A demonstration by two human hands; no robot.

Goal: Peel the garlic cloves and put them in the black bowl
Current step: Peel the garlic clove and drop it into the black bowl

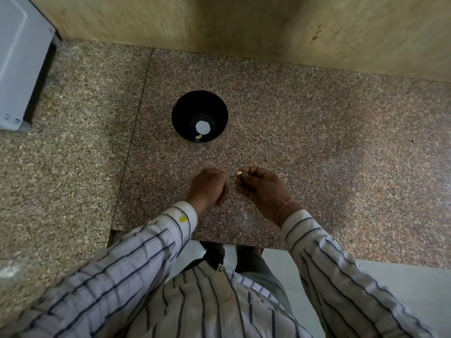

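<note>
Nearest to us are our 2 striped sleeves [136, 262], white with dark lines, and a yellow spot sits on the left cuff. We read no brand, label or writing anywhere in view.

Our left hand [208, 187] is curled loosely with its fingers bent down toward the granite counter [317, 147]; the motion blur keeps us from telling whether it grips anything, though a pale fleck shows just beside its fingertips. Our right hand [262, 189] is mostly closed, thumb and forefinger pinching 1 pale garlic clove [239, 173] at its far tip, just above the counter. A thin band circles the right wrist. The 2 hands are near each other but apart.

Beyond the hands, well apart from them, stands the 1 black bowl [179, 118] on the pinkish slab. Inside it we count 1 pale clove [199, 137] lying at the near edge of the bottom, beside a white scalloped patch [202, 127] at the centre; what that patch is we cannot make out.

At far left a grey-white appliance [22, 62] is cut off by the frame edge. A tan stone wall [244, 28] rises behind the counter.
</note>
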